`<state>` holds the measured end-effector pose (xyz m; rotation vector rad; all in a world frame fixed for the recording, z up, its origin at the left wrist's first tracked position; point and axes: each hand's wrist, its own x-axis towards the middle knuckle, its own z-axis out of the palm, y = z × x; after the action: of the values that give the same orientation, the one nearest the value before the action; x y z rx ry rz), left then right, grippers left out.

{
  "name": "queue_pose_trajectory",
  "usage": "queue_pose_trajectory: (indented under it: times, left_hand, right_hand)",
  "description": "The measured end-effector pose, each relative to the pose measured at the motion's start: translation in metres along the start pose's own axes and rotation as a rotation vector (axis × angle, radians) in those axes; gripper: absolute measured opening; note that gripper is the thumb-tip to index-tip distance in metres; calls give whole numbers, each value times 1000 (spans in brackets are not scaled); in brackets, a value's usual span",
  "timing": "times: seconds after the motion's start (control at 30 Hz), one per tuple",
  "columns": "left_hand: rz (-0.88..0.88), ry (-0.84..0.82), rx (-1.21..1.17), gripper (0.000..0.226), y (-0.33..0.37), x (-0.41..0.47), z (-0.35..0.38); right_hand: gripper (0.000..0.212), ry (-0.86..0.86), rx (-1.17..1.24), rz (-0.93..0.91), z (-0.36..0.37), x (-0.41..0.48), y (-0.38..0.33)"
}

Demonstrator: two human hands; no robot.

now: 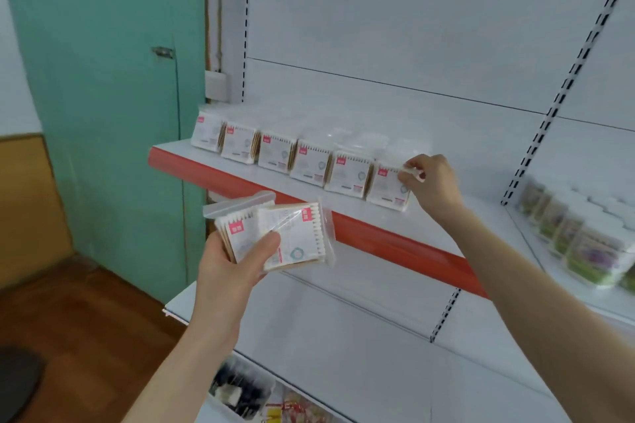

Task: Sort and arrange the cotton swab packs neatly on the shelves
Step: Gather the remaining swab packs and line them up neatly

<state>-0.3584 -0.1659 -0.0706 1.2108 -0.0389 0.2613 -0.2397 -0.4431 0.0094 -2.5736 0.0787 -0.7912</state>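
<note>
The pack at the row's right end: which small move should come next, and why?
Probably the right hand should let go of the end pack: it already stands on the shelf beside the row, and the left hand holds more packs to place.

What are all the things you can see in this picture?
shelf packs: six, white with pink tags, standing in a row on the shelf
held packs: at least two, white and pink in clear bags, in front of the shelf edge
shelf: one, white with a red front strip, middle
tubs: several, green and purple labels, blurred, on the shelf at the right
door: one, green, left
floor: brown wood, lower left
left hand: one, grips the held packs
right hand: one, pinches the top of the rightmost of the shelf packs
</note>
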Motion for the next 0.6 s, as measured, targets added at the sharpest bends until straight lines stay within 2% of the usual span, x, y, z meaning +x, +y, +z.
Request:
queue_pose_trajectory:
  times: [0.1, 0.17, 0.27, 0.3, 0.37, 0.43, 0.5, 0.53, 0.6]
  left_hand:
    - [-10, -53, -28, 49, -4, 11, 6]
    - [-5, -70, -56, 55, -4, 16, 15]
    - [7, -87, -110, 52, -5, 24, 34]
    - [15, -95, -127, 52, -4, 27, 43]
    - [28, -119, -161, 53, -3, 31, 65]
    - [53, -145, -186, 36, -1, 34, 87]
    - [74, -178, -191, 20, -3, 36, 109]
    - [81, -189, -186, 19, -3, 38, 118]
    - [99, -202, -152, 40, -3, 41, 133]
  right_hand:
    - [37, -27, -48, 7, -6, -1, -2]
    - [44, 42, -7, 5, -17, -7, -9]
    - [28, 167, 176, -42, -35, -29, -27]
    - [19, 124, 241, -50, -42, -36, -33]
    - [11, -84, 357, -51, -52, -51, -45]
    - [4, -261, 475, -32, -59, -61, -50]
    - [9, -306, 551, -38, -63, -64, -46]
    - [13, -299, 586, -45, -65, -64, -42]
    - [17, -229, 654, -35, -75, -56, -29]
